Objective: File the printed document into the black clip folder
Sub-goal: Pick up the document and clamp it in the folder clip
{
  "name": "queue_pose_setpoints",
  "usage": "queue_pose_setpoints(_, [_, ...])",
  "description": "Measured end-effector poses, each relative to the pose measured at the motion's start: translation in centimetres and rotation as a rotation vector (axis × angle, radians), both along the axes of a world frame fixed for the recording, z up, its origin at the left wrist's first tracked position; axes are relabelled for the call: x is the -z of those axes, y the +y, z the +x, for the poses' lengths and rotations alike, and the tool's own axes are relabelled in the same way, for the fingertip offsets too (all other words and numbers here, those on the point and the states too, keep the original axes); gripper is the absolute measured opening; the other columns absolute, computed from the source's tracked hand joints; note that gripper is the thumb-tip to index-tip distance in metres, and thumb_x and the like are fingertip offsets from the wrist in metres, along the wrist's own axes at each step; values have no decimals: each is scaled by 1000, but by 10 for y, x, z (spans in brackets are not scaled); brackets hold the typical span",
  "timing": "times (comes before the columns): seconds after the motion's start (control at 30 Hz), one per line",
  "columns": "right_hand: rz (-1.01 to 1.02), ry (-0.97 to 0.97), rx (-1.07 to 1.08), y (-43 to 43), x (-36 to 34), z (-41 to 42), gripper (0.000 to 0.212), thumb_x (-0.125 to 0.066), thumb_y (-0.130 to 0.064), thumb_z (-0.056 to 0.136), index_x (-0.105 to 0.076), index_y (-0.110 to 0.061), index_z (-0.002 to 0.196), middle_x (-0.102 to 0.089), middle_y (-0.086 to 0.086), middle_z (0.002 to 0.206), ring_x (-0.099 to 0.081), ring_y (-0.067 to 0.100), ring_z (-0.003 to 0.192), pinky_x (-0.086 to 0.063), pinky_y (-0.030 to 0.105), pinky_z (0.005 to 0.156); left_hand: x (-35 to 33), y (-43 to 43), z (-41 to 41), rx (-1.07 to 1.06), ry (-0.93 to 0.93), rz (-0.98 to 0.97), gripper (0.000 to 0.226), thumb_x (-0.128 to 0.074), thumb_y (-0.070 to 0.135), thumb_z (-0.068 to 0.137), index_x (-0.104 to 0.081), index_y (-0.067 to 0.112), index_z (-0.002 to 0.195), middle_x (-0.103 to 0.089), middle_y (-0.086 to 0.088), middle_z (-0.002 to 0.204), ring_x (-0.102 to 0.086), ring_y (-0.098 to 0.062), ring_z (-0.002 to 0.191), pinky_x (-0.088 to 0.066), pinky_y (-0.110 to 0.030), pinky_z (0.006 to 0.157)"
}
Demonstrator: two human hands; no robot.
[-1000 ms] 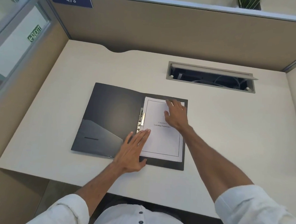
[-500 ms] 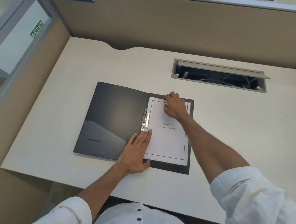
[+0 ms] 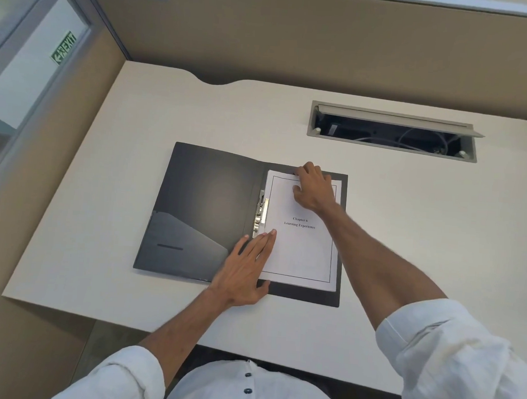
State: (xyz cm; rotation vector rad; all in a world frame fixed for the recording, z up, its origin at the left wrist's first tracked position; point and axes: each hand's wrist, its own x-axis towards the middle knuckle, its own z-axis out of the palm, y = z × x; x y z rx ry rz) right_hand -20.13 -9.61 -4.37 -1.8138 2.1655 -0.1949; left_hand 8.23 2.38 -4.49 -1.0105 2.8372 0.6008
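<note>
The black clip folder [image 3: 206,205] lies open in the middle of the desk, its pocket flap at the lower left. The printed document [image 3: 302,251], a white stack titled "Chapter 6 Learning Experience", rests on the folder's right half. Its left edge meets the metal clip [image 3: 261,213] at the spine. My left hand [image 3: 245,269] lies flat, fingers together, pressing the paper's lower left edge. My right hand [image 3: 314,187] has curled fingers over the paper's top edge; whether it grips the sheets is unclear.
An open cable tray [image 3: 393,131] with wires is sunk into the desk [image 3: 424,215] at the back right. Tan cubicle walls [image 3: 296,41] enclose the desk at the back and left. The desk's front edge runs near my body.
My right hand slid from the middle of the page up to its top edge and curled its fingers. The left hand stayed pressed on the paper's left edge.
</note>
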Motion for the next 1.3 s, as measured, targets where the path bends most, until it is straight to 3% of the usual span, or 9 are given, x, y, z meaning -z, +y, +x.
queue_pose_setpoints(0.63, [37, 8, 12, 4, -1, 5, 42, -62, -20, 100, -57, -10, 140, -53, 10, 141, -49, 32, 130, -40, 54, 108, 9, 2, 4, 9, 18, -33, 110, -58, 53, 93, 4, 12, 173, -16, -6, 181, -27, -28, 163, -20, -54, 135])
queue_pose_setpoints(0.9, [-23, -54, 58, 5, -4, 3, 45, -63, -14, 94, -57, -14, 139, -52, 8, 142, -49, 32, 131, -39, 54, 108, 4, 2, 5, 31, 54, -25, 109, -58, 50, 93, 5, 13, 173, -13, -5, 181, -23, -26, 165, -13, -51, 137])
queue_pose_setpoints(1.0, [-122, -157, 170, 12, -9, -3, 47, -61, -9, 91, -60, -14, 138, -56, 8, 139, -52, 32, 128, -43, 52, 103, -4, 1, 11, -31, 120, -21, 103, -55, 44, 93, -1, 13, 174, -17, -3, 180, -25, -23, 164, -17, -50, 136])
queue_pose_setpoints(1.1, [-251, -322, 409, 40, -13, -10, 40, -57, -5, 91, -64, -13, 129, -60, 7, 130, -55, 29, 121, -48, 45, 97, -5, -2, 14, -239, 257, 36, 83, -57, 31, 95, -24, 15, 170, -39, -4, 169, -44, -23, 150, -33, -45, 130])
queue_pose_setpoints(1.2, [-295, -480, 729, 87, -14, -13, 40, -49, 4, 86, -67, -10, 119, -63, 9, 119, -62, 30, 111, -50, 40, 95, 0, -7, 7, -539, 337, 65, 51, -60, 25, 99, -49, 21, 149, -57, 1, 142, -58, -21, 123, -56, -42, 107])
queue_pose_setpoints(1.3, [-235, -506, 889, 130, -13, -15, 45, -48, 7, 82, -71, -9, 118, -67, 10, 117, -66, 28, 105, -51, 36, 92, -1, -9, -3, -719, 324, 88, 27, -61, 26, 101, -58, 21, 127, -60, 3, 119, -59, -21, 107, -60, -47, 89])
